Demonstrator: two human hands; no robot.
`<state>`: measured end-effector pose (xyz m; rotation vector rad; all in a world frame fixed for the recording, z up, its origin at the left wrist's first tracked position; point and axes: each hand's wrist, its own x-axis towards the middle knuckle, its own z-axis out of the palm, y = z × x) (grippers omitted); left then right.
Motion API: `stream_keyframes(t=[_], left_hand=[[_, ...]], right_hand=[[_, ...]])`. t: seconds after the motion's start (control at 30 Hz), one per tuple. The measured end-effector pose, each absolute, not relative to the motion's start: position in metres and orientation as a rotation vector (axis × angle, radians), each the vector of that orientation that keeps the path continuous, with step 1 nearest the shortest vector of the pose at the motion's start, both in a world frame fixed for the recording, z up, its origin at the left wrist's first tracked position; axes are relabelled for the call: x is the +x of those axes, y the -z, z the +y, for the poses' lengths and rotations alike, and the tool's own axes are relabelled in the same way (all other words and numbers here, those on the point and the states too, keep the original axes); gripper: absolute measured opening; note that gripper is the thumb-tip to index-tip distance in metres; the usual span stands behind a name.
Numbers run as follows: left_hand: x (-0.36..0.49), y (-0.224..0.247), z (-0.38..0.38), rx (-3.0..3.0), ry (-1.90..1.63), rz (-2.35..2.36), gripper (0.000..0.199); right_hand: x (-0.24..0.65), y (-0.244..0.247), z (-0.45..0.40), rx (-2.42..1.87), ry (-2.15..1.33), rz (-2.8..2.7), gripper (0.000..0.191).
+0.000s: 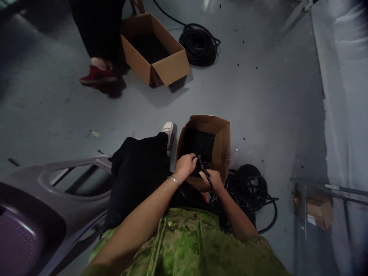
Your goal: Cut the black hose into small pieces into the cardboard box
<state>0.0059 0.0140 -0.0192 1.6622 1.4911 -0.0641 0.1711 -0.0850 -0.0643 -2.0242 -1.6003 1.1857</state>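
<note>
My left hand [185, 166] is closed around a thin black cable, most of it covered by the fingers. A dark strand of it drops below the wrist toward my lap. In my right hand [212, 180] are scissors [200, 163] with black handles, their blades reaching up to the left hand's fingertips. Both hands are over an open cardboard box [222, 143], and many small black pieces [202, 142] lie inside it. Whether the blades touch the cable cannot be made out.
Black cable coils [253, 184] lie right of the box. Ahead, a second cardboard box [175, 65] holds dark pieces beside a coiled black hose [199, 44]. Another person's red shoe [99, 74] is near it. A grey plastic chair [77, 180] stands left, a metal rack [324, 188] right.
</note>
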Motion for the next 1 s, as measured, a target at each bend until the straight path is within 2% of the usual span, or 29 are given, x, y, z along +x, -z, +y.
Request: stream_keyframes(t=[0.2, 0.47, 0.57, 0.83, 1.0], left_hand=[[0.008, 0.022, 0.014, 1.661, 0.114, 1.497, 0.033], [0.010, 0.027, 0.013, 1.655, 0.177, 1.506, 0.035], [0.009, 0.028, 0.012, 1.654, 0.155, 1.513, 0.035], [0.004, 0.023, 0.010, 1.632, 0.014, 1.536, 0.034], [0.002, 0.018, 0.009, 1.580, -0.046, 1.584, 0.034]], right_hand=[[0.163, 0.083, -0.098, -2.058, -0.956, -1.664, 0.058], [0.155, 0.099, -0.108, -2.105, -0.935, -1.546, 0.063], [0.155, 0.104, -0.109, -2.153, -1.009, -1.462, 0.061], [0.151, 0.111, -0.104, -2.133, -1.475, -1.030, 0.052], [0.155, 0.101, -0.099, -1.925, -1.519, -1.087, 0.051]])
